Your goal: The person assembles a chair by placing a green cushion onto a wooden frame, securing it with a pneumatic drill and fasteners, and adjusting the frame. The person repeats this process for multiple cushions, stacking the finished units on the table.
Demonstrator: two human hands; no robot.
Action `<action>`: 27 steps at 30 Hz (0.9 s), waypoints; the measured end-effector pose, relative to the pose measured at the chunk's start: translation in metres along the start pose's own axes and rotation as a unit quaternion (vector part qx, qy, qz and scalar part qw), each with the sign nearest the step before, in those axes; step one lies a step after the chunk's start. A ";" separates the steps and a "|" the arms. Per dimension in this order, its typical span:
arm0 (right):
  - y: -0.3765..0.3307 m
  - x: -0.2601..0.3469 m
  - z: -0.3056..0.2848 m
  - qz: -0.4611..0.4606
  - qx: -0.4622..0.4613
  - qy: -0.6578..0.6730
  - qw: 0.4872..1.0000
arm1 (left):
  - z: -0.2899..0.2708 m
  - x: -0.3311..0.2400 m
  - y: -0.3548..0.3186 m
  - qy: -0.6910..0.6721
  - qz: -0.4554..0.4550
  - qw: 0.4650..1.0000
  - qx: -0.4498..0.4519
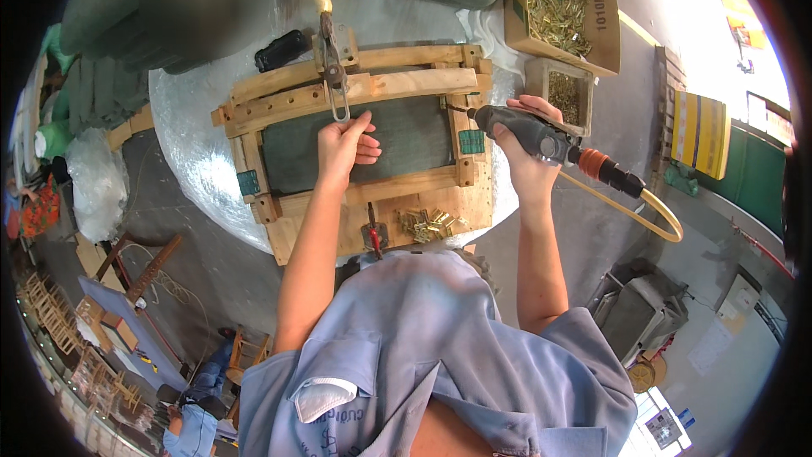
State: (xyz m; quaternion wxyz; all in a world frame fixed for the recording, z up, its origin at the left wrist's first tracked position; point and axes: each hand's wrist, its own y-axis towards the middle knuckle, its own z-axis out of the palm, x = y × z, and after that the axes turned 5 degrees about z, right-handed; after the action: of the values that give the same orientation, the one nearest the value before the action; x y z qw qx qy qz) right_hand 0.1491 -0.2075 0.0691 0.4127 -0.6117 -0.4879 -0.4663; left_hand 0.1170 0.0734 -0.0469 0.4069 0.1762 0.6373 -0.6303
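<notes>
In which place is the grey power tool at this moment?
In the head view, the grey power tool is in the right hand, its tip near the right side of the wooden frame.

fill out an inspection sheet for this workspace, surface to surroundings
surface: round top in clear wrap, bearing a wooden board
job's things: wooden frame around a dark panel; toggle clamp; grey power tool
clutter: loose brass-coloured pieces on the board's near side; black object beyond the frame, kind unclear
hands: left hand at the clamp's near end, contact unclear; right hand grips the tool, tip toward the frame's right side
cables: yellow hose looping from the tool's rear
surroundings: open carton of brass-coloured pieces, far right; co-worker, lower left
</notes>
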 end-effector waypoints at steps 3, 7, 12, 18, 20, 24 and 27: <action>0.000 0.001 0.004 -0.016 0.008 -0.007 1.000 | 0.001 -0.003 0.000 -0.002 0.000 1.000 0.003; -0.008 0.005 0.015 -0.037 0.021 -0.029 0.999 | 0.000 -0.004 0.001 -0.008 -0.001 1.000 0.004; -0.006 0.011 0.024 -0.049 0.026 -0.055 0.997 | 0.001 -0.008 -0.002 -0.002 -0.013 1.000 -0.002; 0.019 0.011 0.017 -0.035 0.087 -0.096 0.991 | -0.001 -0.001 -0.004 -0.002 -0.021 1.000 0.004; 0.020 0.008 0.015 -0.026 0.096 -0.092 0.991 | -0.001 -0.002 -0.003 0.004 -0.018 1.000 0.006; 0.017 0.008 0.006 -0.022 0.115 -0.077 0.990 | 0.000 -0.002 -0.001 0.005 0.007 1.000 0.029; -0.008 -0.004 -0.010 -0.057 0.058 -0.045 0.996 | -0.003 0.003 -0.004 -0.026 0.027 0.998 0.055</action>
State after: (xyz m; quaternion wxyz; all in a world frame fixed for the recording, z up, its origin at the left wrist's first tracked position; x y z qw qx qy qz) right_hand 0.1391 -0.2166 0.0677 0.3978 -0.5785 -0.5663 -0.4317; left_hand 0.1115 0.0747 -0.0463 0.4300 0.1989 0.5862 -0.6572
